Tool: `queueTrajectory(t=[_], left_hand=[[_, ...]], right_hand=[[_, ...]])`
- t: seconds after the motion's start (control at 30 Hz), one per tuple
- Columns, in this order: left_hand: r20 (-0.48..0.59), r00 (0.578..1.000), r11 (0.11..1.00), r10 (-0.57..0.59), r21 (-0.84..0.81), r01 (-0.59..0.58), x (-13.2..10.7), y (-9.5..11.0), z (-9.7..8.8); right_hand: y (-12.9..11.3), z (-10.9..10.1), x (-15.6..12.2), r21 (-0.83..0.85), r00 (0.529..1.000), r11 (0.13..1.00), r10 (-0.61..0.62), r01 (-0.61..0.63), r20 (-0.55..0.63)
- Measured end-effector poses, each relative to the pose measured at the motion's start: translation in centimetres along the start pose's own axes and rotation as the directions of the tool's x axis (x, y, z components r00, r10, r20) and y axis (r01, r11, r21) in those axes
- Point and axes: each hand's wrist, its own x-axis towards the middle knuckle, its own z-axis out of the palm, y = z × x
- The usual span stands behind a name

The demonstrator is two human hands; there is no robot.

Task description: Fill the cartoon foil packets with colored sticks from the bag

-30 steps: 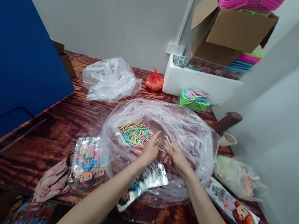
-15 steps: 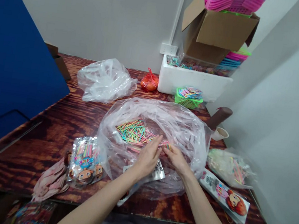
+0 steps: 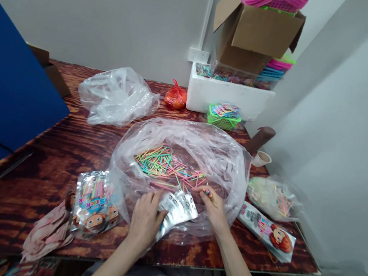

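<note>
My right hand (image 3: pixel 213 206) is closed round a small bunch of coloured candy sticks (image 3: pixel 206 192), their ends showing at the fingertips. Beside it, my left hand (image 3: pixel 147 217) grips the left edge of several fanned silver pouches (image 3: pixel 179 208), its thumb lying over them. Both hands are at the near side of a large clear plastic bag (image 3: pixel 185 131), spread wide on the table. Inside it lies a loose pile of thin pink, green, yellow and blue candy sticks (image 3: pixel 155 160). Some strays lie close to my right fingers.
Printed stick packets (image 3: pixel 96 203) and a pink cloth (image 3: pixel 47 233) lie left. More printed pouches (image 3: pixel 270 232), a bag of sticks (image 3: pixel 271 198), a paper cup (image 3: pixel 262 159) and a brown bottle (image 3: pixel 259 139) are right. Behind stand a green basket (image 3: pixel 223 121) and white foam box (image 3: pixel 227 96).
My hands have moved apart. The left has come back to the silver pouches and taken hold of them; the right has drawn slightly nearer with its sticks. The view has shifted a little right.
</note>
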Motion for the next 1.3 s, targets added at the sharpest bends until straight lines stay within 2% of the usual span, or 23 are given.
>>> queueTrajectory(t=[0.2,0.43,0.57,0.77,0.9,1.03,1.3], left_hand=[[-0.05,0.999,0.975,-0.004,-0.22,-0.007,0.5,-1.2,0.4],[-0.122,0.992,0.957,0.011,-0.287,-0.046,0.3,-1.5,0.6],[-0.162,0.986,0.925,-0.037,-0.379,-0.027,0.7,-1.5,-0.5],[-0.122,0.969,0.772,-0.214,-0.629,0.091,1.1,-2.7,-3.0],[-0.088,0.957,0.735,-0.278,-0.661,0.153,0.9,-3.3,-4.0],[-0.045,0.949,0.73,-0.311,-0.651,0.208,0.7,-3.6,-4.2],[-0.07,0.955,0.695,-0.29,-0.701,0.16,0.3,-3.9,-4.2]], right_hand=[[-2.3,1.9,-1.0,-0.005,0.996,0.999,-0.051,0.051,0.077],[-4.1,3.5,-1.3,0.04,0.989,0.995,-0.094,0.09,0.111],[-4.4,4.0,-1.3,0.056,0.988,0.994,-0.104,0.098,0.114],[-4.7,4.5,-1.2,0.06,0.988,0.994,-0.094,0.087,0.125],[-4.5,4.8,-1.2,0.066,0.988,0.994,-0.092,0.084,0.124],[-4.2,5.0,-1.2,0.086,0.986,0.992,-0.099,0.088,0.131],[-3.8,5.2,-1.1,0.102,0.986,0.992,-0.084,0.07,0.143]])
